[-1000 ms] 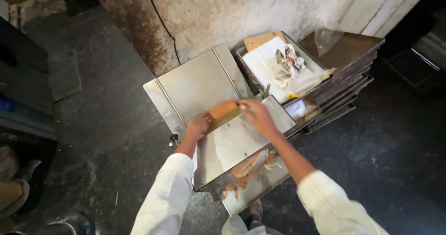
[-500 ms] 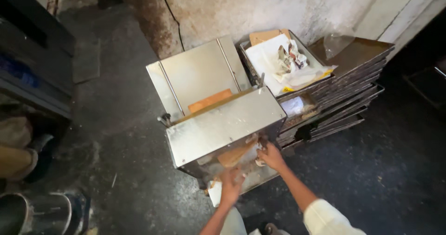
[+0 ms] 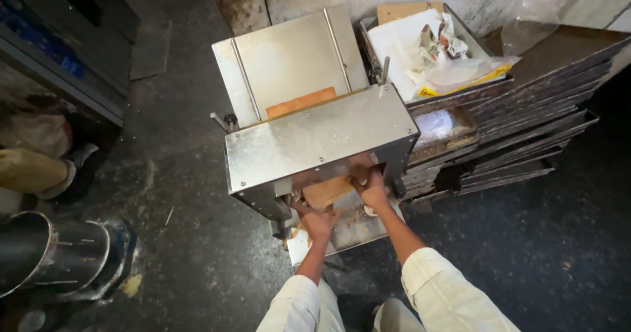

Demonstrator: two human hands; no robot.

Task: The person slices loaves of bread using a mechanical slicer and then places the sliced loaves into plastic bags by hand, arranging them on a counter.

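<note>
Two hands meet at the outlet under the steel machine [image 3: 315, 141]: my left hand [image 3: 318, 221] is cupped beneath the brown slab [image 3: 327, 191], fingers closed up against its underside, and my right hand [image 3: 372, 186] is clamped on its far edge just below the housing. The slab lies half out of the slot, above the catch tray [image 3: 342, 235], with a second brown piece [image 3: 301, 102] resting on the feed ramp above. To do this well, I judge, I should draw the slab out level, support it from beneath, and keep my fingertips outside the slot. Stacked trays [image 3: 526, 109] stand just beside, to the right.
</note>
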